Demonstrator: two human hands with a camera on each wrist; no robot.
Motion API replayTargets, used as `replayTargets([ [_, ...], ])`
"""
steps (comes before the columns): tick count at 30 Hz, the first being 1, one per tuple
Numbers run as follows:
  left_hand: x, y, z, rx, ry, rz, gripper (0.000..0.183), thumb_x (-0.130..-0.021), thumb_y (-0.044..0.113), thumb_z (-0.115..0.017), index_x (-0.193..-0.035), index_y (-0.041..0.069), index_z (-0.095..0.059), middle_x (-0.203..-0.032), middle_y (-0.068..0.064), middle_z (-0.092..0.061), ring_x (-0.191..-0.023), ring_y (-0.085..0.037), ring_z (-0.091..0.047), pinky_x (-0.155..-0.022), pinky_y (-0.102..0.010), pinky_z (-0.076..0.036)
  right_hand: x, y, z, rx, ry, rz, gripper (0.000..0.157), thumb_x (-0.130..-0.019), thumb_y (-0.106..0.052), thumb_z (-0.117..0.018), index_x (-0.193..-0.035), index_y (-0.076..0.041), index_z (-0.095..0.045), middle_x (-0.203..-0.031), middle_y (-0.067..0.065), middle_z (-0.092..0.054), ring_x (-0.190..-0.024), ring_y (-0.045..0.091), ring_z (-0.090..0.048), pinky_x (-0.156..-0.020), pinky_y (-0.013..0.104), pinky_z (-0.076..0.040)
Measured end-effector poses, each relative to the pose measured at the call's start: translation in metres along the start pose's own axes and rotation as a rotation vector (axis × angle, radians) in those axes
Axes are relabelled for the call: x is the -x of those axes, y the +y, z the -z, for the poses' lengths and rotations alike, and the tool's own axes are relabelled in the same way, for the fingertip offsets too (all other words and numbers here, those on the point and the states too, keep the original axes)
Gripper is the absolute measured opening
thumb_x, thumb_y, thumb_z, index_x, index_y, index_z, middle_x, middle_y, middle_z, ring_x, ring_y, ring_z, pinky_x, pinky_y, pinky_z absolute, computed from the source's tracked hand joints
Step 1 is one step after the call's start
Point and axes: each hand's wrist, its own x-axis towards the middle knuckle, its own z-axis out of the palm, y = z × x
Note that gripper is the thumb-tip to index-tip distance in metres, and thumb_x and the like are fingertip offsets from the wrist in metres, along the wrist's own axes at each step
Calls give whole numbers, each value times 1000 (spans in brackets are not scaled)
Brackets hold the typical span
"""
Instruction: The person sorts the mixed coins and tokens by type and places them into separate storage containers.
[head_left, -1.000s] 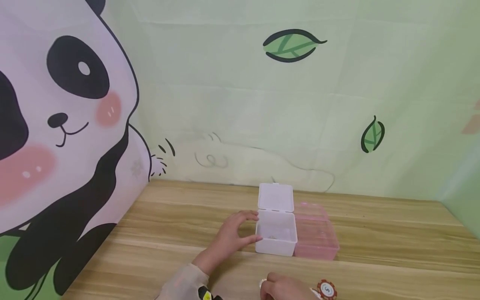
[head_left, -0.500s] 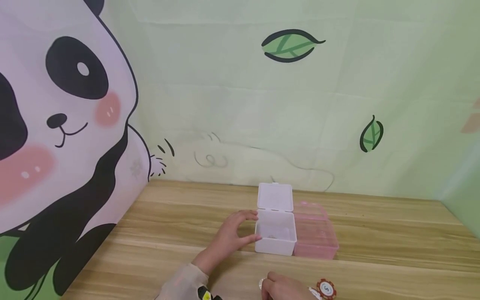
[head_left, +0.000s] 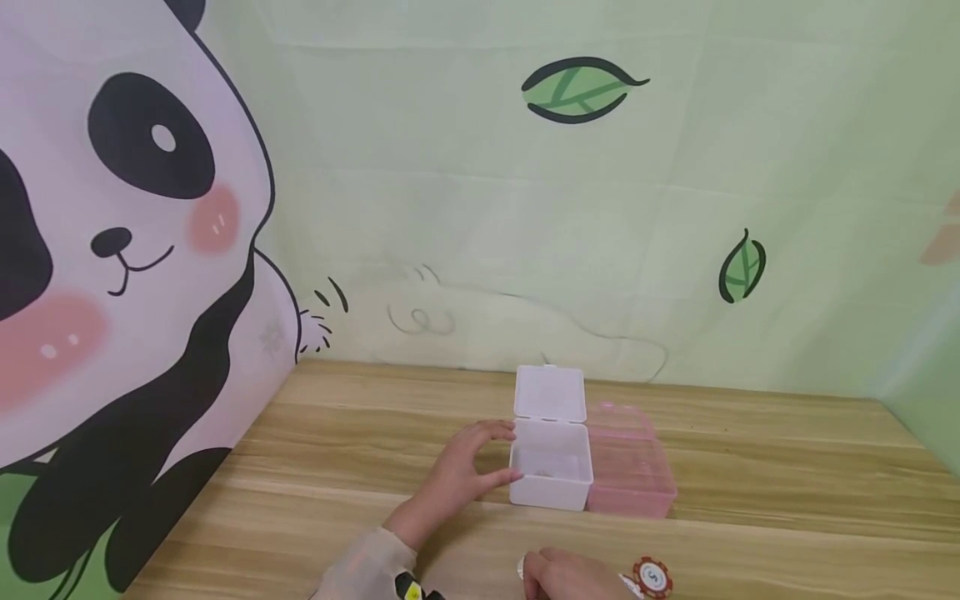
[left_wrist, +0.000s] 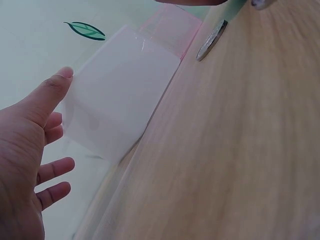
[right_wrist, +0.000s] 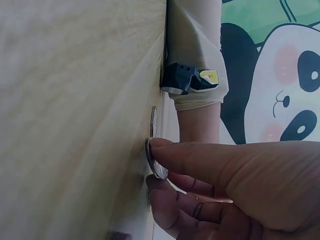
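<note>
A white box [head_left: 550, 492] stands on the wooden table with its lid [head_left: 550, 394] raised. Something small lies on the box's floor. My left hand [head_left: 465, 471] rests at the box's left side, thumb and fingertips at its rim; its fingers are spread and relaxed. In front of the box, my right hand [head_left: 566, 575] is low over the table. The right wrist view shows it pinching a silver coin [right_wrist: 156, 162], tilted, between thumb and fingers. Another coin [head_left: 521, 568] lies flat just left of this hand.
A translucent pink box [head_left: 633, 492], its lid up, stands against the white box's right side. Right of my right hand lie a red-and-white poker chip [head_left: 653, 577] and a partly covered white disc [head_left: 632, 586]. A printed panda backdrop [head_left: 450, 208] rises behind the table.
The right hand has shifted only slightly, with its fingers drawn closer together above the table. The left hand stays at the white box, and both boxes keep their places.
</note>
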Motion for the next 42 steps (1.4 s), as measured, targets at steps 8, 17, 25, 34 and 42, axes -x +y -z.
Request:
replayTargets([
  [8, 0, -1, -1, 10, -1, -4, 43, -78, 27, -79, -114, 10, -63, -131, -4, -62, -125, -25, -55, -107, -45, -42, 2, -2, 5, -16, -5, 10, 19, -75, -22, -72, -76, -19, -54, -64, -15, -43, -57, -5, -37, -53, 13, -34],
  [17, 0, -1, 0, 25, -3, -3, 42, -78, 26, -79, -113, 9, -63, -131, -4, -62, -125, -25, -55, -106, -45, -42, 3, -5, 9, -76, -18, 10, 16, -75, -17, -71, -74, -19, -56, -59, -17, -43, -54, -5, -37, -51, 13, -34],
  [25, 0, 0, 0, 26, 2, -13, 42, -78, 25, -79, -113, 9, -63, -131, -4, -62, -125, -25, -55, -106, -45, -43, 5, -5, 14, -119, -35, 7, 16, -75, -13, -72, -77, -20, -57, -62, -17, -50, -57, -7, -41, -54, 13, -38],
  [34, -1, 0, 0, 30, -8, 7, 42, -78, 26, -78, -114, 11, -63, -132, -4, -61, -126, -25, -54, -107, -47, -42, 9, -3, 28, -245, -10, 13, 13, -80, -8, -68, -79, -18, -59, -64, -18, -55, -58, -9, -44, -54, 13, -40],
  [42, 0, 0, 0, 28, -5, 9, 42, -78, 27, -79, -113, 11, -63, -131, -4, -62, -125, -25, -54, -107, -47, -42, 11, -1, 35, -239, 18, 34, 15, -83, -13, -69, -77, -19, -57, -65, -18, -57, -59, -10, -45, -55, 13, -40],
])
